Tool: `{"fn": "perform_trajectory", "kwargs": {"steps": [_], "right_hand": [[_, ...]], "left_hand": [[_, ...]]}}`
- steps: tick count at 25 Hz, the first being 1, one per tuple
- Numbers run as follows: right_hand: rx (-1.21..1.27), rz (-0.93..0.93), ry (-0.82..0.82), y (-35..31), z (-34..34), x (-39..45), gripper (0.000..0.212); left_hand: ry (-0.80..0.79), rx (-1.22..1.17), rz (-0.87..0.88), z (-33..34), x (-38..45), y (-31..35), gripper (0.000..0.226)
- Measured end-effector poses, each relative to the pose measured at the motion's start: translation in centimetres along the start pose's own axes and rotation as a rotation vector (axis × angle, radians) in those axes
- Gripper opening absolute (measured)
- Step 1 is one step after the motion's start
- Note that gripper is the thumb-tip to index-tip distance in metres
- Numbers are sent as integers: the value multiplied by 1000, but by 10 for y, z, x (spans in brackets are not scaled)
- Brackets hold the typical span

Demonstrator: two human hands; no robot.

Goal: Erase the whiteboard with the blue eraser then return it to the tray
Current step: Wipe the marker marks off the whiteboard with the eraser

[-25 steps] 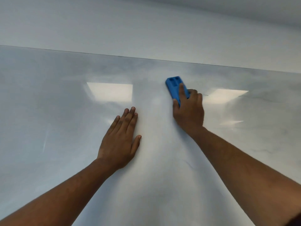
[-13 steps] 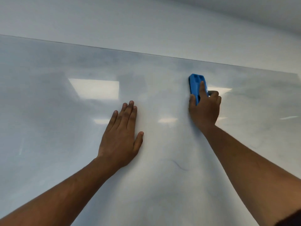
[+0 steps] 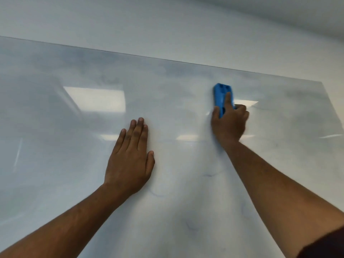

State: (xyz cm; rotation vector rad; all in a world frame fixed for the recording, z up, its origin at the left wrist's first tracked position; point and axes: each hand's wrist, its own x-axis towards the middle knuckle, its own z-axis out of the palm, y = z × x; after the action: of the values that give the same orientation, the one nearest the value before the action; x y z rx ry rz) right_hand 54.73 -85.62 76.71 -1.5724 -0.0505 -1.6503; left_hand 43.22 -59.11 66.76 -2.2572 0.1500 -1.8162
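The glossy whiteboard (image 3: 78,164) fills most of the view, smeared grey-blue with faint ink traces. My right hand (image 3: 229,123) grips the blue eraser (image 3: 221,96) and holds it flat against the board near the upper right, index finger lying along its back. My left hand (image 3: 131,158) rests flat on the board at centre, fingers straight and together. The eraser's lower end is hidden under my fingers. No tray is in view.
The board's top edge (image 3: 167,59) runs across the upper part of the view, with plain wall (image 3: 167,25) above it. The board's right edge (image 3: 333,108) shows at far right. Faint blue marks (image 3: 209,175) lie between my forearms.
My right hand slid the eraser to the right along the upper board over the last second. My left hand stayed pressed in place.
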Motion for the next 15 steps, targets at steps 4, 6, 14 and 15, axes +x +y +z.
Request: {"fn": "perform_trajectory", "kwargs": {"steps": [4,6,14,15], "right_hand": [[29,-74,-3,15,0,2,65],[7,-543,-83,29,-3,-13,66],[-64,164,-43,163,-40,83,64],[-37,123,-29,155,-37,82,66]], "left_hand": [[-29,-36,-34,18,14,58,79],[-56,-37,-1,28,26,86,81],[26,-28,-37,58,51,169,76],[33,-23,-39,61,55,176,75]]}}
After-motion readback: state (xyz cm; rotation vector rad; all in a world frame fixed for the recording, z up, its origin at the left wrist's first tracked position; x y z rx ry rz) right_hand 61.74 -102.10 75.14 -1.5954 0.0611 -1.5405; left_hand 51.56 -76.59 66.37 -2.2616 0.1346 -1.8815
